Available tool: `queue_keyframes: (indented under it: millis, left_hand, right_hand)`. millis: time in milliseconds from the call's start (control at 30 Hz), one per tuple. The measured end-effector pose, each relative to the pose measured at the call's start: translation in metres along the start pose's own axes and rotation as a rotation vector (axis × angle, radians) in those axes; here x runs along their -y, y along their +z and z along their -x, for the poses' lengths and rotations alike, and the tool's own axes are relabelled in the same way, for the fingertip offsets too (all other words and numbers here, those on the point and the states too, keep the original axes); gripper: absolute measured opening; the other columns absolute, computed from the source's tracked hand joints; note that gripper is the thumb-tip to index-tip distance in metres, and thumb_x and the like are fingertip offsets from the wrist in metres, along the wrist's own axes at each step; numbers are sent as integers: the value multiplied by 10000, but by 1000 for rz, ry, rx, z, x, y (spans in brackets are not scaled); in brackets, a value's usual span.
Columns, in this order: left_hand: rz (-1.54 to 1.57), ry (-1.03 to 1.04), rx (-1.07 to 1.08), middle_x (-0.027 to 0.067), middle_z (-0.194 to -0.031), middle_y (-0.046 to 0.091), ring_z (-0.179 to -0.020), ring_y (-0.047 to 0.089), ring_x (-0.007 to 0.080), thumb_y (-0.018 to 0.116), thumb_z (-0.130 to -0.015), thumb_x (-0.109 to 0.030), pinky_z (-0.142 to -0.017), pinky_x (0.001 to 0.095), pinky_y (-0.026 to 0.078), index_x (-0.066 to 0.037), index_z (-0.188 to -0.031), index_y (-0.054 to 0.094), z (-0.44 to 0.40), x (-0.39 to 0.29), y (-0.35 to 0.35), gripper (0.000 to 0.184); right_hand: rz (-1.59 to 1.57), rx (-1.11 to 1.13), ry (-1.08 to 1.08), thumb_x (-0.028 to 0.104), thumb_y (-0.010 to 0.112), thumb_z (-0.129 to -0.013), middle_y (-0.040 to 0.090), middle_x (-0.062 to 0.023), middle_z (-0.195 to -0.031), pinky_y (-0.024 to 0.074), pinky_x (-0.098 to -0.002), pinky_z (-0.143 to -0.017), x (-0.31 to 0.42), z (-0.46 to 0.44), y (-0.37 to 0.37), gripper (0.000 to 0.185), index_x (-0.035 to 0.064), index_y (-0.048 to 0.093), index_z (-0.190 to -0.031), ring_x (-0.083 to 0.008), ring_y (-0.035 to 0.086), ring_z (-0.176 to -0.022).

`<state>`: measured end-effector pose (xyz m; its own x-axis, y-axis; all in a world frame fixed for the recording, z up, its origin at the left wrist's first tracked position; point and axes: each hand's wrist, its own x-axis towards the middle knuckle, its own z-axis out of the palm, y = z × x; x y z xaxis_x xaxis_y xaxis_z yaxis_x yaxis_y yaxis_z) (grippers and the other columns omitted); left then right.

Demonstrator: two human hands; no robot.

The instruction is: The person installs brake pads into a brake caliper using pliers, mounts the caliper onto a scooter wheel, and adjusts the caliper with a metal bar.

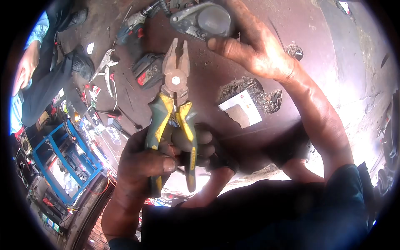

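L hand (141, 162) grips yel./grn. pliers (176, 85) — R hand (260, 52) by gry metal part (202, 20).

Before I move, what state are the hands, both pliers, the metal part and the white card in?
Left hand: gripping yellow pliers
Yellow pliers: held, jaws apart
Right hand: thumb stretched out, other fingertips not visible
Silver pliers: lying loose, handles apart
Metal part: beside right hand, contact unclear
White card: lying loose, red marks showing
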<state>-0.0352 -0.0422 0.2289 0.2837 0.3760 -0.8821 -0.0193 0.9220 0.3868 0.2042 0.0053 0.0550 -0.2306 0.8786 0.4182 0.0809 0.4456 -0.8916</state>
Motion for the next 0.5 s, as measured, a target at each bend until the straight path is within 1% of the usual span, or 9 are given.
queue_keyframes:
  millis: [33, 100, 167, 233, 333, 433, 500]
  left_hand:
    - [1, -1, 22, 303, -1215, 617, -1107, 650, 408, 644, -664, -98, -971, 543, 531, 162, -1182, 557, 1, -3, 1, 586]
    - [-80, -51, -24, 307, -1220, 614, -1113, 645, 416, 640, -662, -103, -972, 545, 529, 165, -1200, 549, 0, -11, 7, 607]
    - [-121, -68, -45, 324, -1218, 606, -1103, 638, 439, 636, -639, -134, -957, 553, 528, 146, -1232, 533, -3, -12, 11, 664]
    - [-117, -52, -36, 356, -1208, 592, -1078, 629, 477, 632, -596, -192, -926, 567, 528, 107, -1280, 508, -8, -7, 12, 757]
    - [-88, -74, -17, 365, -1252, 571, -1118, 613, 487, 654, -582, -201, -955, 576, 512, 115, -1365, 427, -9, -9, 16, 874]
    - [-44, -74, 1, 377, -1275, 547, -1142, 590, 516, 687, -583, -201, -961, 595, 503, 126, -1354, 437, -10, -9, 17, 874]
    - [-21, -60, 0, 397, -1277, 529, -1154, 569, 544, 700, -594, -201, -961, 616, 495, 129, -1369, 419, -7, -8, 17, 888]
  right_hand:
    - [5, 7, -13, 100, 651, -859, 421, -250, -1362, 327, -444, -1108, -2, -1, 0, 693, -45, 314, -1447, -376, 416, -1315]
    - [-4, 20, -36, 89, 653, -852, 410, -251, -1373, 315, -445, -1117, -8, -2, 1, 702, -45, 311, -1451, -378, 401, -1325]
    - [-45, 28, -59, 78, 656, -844, 396, -252, -1387, 303, -446, -1126, -12, -3, 2, 714, -44, 306, -1455, -381, 386, -1336]
    - [-44, 31, -85, 69, 662, -837, 381, -255, -1400, 293, -446, -1134, -12, -3, 0, 730, -44, 299, -1460, -386, 372, -1344]
    - [17, 29, -131, 66, 672, -832, 367, -258, -1412, 288, -447, -1139, -8, -3, -1, 752, -44, 285, -1467, -396, 362, -1348]
    - [33, 22, -169, 70, 679, -833, 367, -257, -1413, 292, -451, -1137, -12, -5, 1, 760, -40, 279, -1469, -404, 364, -1344]
    - [14, 15, -160, 74, 685, -832, 370, -255, -1410, 295, -456, -1134, -15, -4, 2, 761, -37, 281, -1467, -407, 368, -1340]
